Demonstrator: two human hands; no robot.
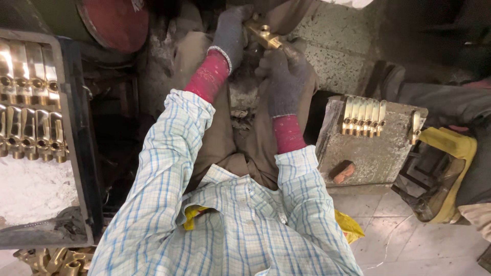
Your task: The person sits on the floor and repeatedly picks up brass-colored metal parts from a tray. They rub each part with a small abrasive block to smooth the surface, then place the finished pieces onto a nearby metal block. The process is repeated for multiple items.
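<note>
Both of my hands wear dark grey knit gloves with red cuffs. My left hand (231, 31) and my right hand (284, 76) together grip a small brass fitting (264, 36) near the top of the view, above my lap. The left hand holds its far end, the right hand holds it from below. My checked shirt sleeves run down toward the camera.
A dark tray (82, 153) at the left holds rows of brass fittings (30, 107). A grey block (378, 153) at the right carries a row of brass pieces (364, 116) and a single one (415, 125). A red disc (117, 20) sits top left. Loose brass parts (51, 258) lie bottom left.
</note>
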